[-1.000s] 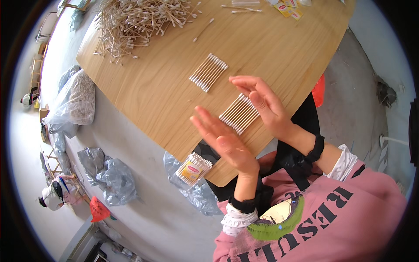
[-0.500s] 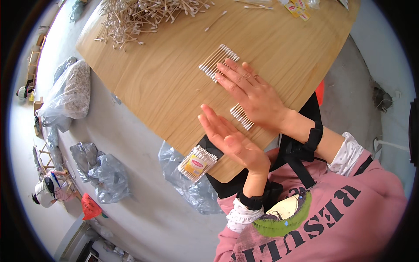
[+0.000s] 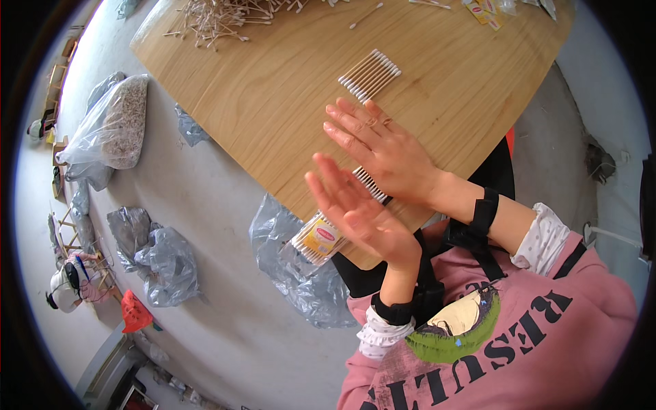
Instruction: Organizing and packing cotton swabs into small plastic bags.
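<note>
My left hand (image 3: 362,215) is held above the near corner of the table, palm turned to the right and fingers stretched out, holding nothing. Beside it my right hand (image 3: 389,150) is flat with straight fingers, also holding nothing. Just beyond its fingertips, a neat side-by-side row of cotton swabs (image 3: 370,75) lies on the wooden table (image 3: 260,102). A second row of cotton swabs (image 3: 370,183) shows between my hands, partly hidden by them. Left of my left hand, a bundle of cotton swabs (image 3: 314,239) with a yellow label sits at the table's edge.
At the far left of the table lies a heap of loose cotton swabs (image 3: 225,20). A single swab (image 3: 366,16) and yellow labels (image 3: 484,12) lie at the far side. Plastic bags (image 3: 164,263) stand on the floor to the left, and another person (image 3: 68,283) is beyond.
My right hand has drawn back from the far row of swabs, which now shows whole. My hands cover more of the near row. The whole view has shifted slightly.
</note>
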